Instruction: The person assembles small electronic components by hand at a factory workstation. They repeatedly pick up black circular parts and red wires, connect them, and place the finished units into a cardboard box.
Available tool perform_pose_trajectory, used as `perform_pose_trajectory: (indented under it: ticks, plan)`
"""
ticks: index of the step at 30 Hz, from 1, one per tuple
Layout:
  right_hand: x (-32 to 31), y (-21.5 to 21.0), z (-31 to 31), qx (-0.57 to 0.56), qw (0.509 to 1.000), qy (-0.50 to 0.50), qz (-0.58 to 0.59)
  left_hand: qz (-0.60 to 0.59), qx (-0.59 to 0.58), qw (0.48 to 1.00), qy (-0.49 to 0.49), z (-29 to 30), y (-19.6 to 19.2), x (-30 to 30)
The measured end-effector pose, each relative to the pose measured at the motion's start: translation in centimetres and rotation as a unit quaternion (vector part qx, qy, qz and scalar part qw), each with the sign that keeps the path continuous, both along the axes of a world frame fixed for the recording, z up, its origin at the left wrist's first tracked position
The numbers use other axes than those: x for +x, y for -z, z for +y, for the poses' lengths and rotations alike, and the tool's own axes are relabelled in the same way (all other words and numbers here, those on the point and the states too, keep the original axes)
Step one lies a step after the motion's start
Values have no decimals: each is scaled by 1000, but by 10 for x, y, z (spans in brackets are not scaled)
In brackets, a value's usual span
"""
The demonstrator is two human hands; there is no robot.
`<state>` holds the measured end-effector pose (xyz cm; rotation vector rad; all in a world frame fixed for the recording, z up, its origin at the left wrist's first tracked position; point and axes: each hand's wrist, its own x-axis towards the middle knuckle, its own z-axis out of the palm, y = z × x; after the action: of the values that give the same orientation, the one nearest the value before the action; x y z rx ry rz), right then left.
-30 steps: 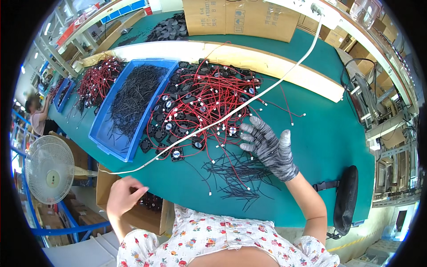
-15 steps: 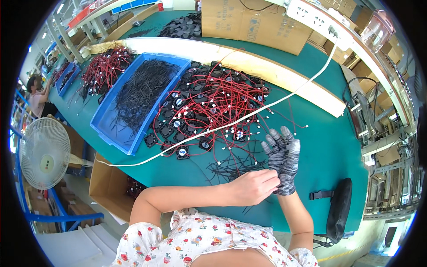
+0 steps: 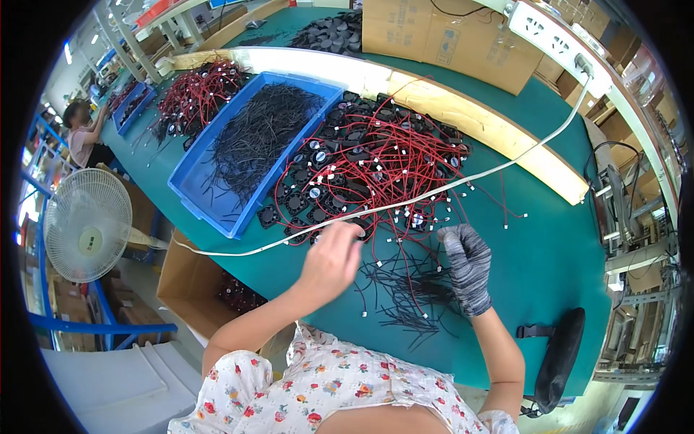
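red leads tangle the pile of small black fans [image 3: 361,166] on the green table [image 3: 549,246], so the bare left hand [image 3: 329,257], fingers pinched at its near edge, could drag neighbours along while the gloved right hand [image 3: 468,266] hangs loosely curled, apparently empty.

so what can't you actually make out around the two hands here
- Left hand, head view: seen from the back, so its fingertips and anything pinched in them are hidden.
- Right hand: the grey glove and curled fingers hide whether it holds a wire.
- Small black fans: half buried under red wires, too tangled to count.
- Cardboard box: contents hidden by table edge.
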<state>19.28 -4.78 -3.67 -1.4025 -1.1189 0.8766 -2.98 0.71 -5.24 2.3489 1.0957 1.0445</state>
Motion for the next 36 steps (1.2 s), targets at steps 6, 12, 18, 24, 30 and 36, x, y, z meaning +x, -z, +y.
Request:
perform_pose_trajectory:
  ticks: [6,12,18,24,30,36]
  plan:
    - [-19,0,7,203,937,-130,-254,6,-2,1000,3,17,16,4]
    - [-23,-1,13,207,895,-152,-365,24,-41,999,21,26,18,-5]
    - [-44,-11,23,182,791,-203,-548,-29,-98,992,76,4,-35,-12]
    - [-57,-33,36,197,807,-220,-511,-66,-65,993,77,-7,-81,-38]
    - [-59,-28,52,147,817,-182,-527,-166,-37,985,-23,10,-106,-53]
    - [-62,-43,49,258,859,-112,-428,-148,-24,988,-28,36,-126,-50]
